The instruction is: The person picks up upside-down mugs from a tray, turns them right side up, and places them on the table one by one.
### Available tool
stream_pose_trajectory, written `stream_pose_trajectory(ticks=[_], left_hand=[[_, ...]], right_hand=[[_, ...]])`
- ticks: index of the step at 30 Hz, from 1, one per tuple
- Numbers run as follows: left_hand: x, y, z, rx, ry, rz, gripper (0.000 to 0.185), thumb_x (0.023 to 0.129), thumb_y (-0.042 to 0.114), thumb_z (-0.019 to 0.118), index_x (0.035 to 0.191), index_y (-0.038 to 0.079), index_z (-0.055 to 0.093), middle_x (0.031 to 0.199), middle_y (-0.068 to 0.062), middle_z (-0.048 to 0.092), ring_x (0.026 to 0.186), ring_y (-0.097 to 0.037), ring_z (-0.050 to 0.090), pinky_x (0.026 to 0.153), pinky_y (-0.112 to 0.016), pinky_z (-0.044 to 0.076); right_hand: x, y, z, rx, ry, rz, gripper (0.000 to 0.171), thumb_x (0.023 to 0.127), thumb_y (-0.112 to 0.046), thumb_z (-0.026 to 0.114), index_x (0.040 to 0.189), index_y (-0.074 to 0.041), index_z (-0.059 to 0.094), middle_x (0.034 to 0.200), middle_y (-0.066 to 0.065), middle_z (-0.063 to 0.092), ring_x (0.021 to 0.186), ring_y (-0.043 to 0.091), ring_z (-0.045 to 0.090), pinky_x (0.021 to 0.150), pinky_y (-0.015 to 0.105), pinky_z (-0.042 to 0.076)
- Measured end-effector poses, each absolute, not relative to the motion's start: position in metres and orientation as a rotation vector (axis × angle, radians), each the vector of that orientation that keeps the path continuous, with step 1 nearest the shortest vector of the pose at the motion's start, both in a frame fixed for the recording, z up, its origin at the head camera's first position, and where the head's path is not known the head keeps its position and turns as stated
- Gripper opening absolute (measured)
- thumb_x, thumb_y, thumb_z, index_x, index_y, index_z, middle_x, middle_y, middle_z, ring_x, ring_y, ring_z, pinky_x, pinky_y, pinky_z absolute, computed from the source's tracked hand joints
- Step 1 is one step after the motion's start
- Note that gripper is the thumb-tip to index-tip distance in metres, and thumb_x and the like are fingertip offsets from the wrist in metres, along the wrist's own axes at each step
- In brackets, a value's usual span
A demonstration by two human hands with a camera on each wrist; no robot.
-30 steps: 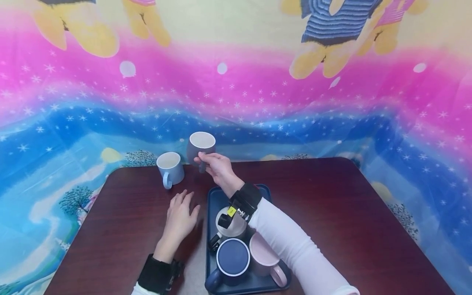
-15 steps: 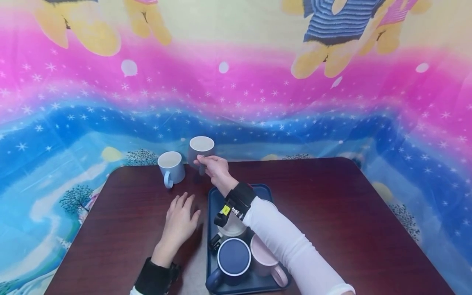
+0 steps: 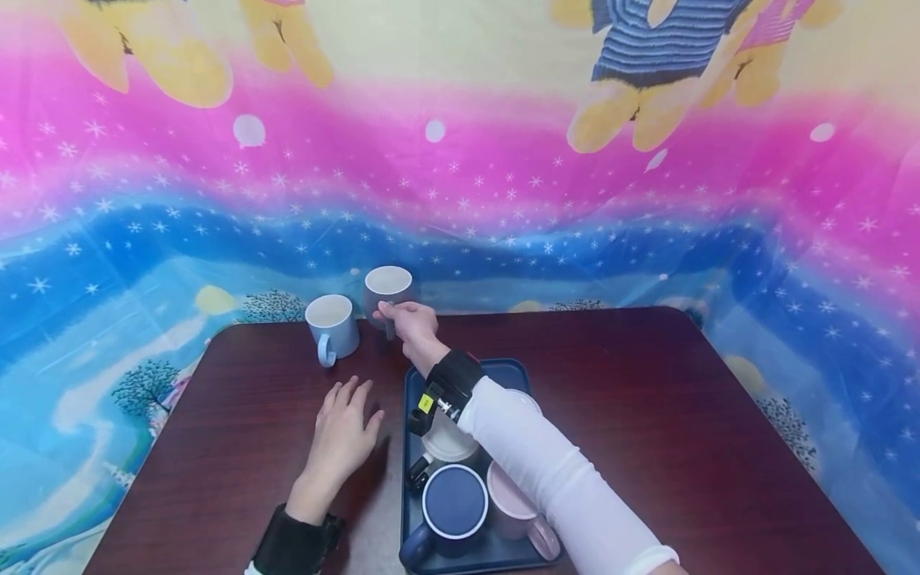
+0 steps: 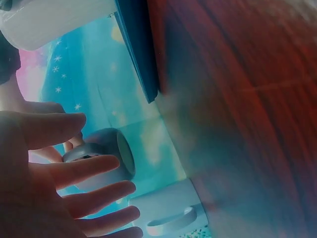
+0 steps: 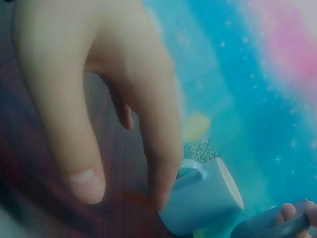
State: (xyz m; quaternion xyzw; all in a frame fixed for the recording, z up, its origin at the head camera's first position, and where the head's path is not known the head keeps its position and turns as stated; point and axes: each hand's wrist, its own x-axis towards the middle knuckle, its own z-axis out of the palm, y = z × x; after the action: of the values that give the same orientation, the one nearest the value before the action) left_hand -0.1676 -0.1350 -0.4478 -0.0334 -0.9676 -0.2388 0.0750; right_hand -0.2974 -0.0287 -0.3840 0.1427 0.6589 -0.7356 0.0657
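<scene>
My right hand pinches the handle of a dark grey mug with a white inside. It is upright near the table's back edge; in the left wrist view the grey mug's pale base shows off the tabletop. Left of it stands a light blue mug, handle toward me. My left hand is spread over the table in front of the blue mug and holds nothing. In the right wrist view my left hand looms close, partly overlapping the blue mug.
A dark blue tray lies under my right forearm. On it are a navy mug, a pink mug and a whitish mug, partly covered by my arm. A patterned curtain hangs behind the table.
My right hand has moved the grey mug a little down and left, closer to the light blue mug. My left hand has drifted slightly left. The mugs on the tray stay put.
</scene>
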Motion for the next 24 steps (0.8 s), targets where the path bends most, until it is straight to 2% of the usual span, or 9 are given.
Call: stream_pose_trajectory(ticks=[8, 16, 24], left_hand=[[-0.167, -0.138, -0.449, -0.089, -2.915, -0.722, 0.055, 0.089, 0.023, 0.064, 0.135, -0.001, 0.047, 0.144, -0.026, 0.039, 0.135, -0.046, 0.029, 0.105, -0.064, 0.029], [-0.169, -0.145, -0.450, -0.078, -2.900, -0.704, 0.054, 0.088, 0.022, 0.064, 0.133, -0.003, 0.049, 0.142, -0.028, 0.041, 0.133, -0.047, 0.031, 0.103, -0.066, 0.030], [-0.169, -0.146, -0.446, -0.068, -2.921, -0.705, 0.053, 0.089, 0.022, 0.063, 0.134, -0.002, 0.049, 0.142, -0.028, 0.041, 0.134, -0.047, 0.030, 0.104, -0.065, 0.030]], right_hand=[[-0.304, -0.040, -0.385, 0.539, 2.031, -2.170, 0.016, 0.081, -0.023, 0.076, 0.076, -0.009, 0.069, 0.081, 0.008, 0.074, 0.087, 0.016, 0.069, 0.082, 0.033, 0.045], [-0.307, -0.042, -0.392, 0.557, 1.993, -2.133, 0.015, 0.081, -0.024, 0.075, 0.077, -0.010, 0.070, 0.081, 0.005, 0.075, 0.094, 0.017, 0.065, 0.093, 0.039, 0.043], [-0.314, -0.042, -0.405, 0.523, 1.929, -2.155, 0.016, 0.083, -0.019, 0.073, 0.089, -0.004, 0.073, 0.090, 0.010, 0.074, 0.112, 0.024, 0.062, 0.101, 0.041, 0.045]])
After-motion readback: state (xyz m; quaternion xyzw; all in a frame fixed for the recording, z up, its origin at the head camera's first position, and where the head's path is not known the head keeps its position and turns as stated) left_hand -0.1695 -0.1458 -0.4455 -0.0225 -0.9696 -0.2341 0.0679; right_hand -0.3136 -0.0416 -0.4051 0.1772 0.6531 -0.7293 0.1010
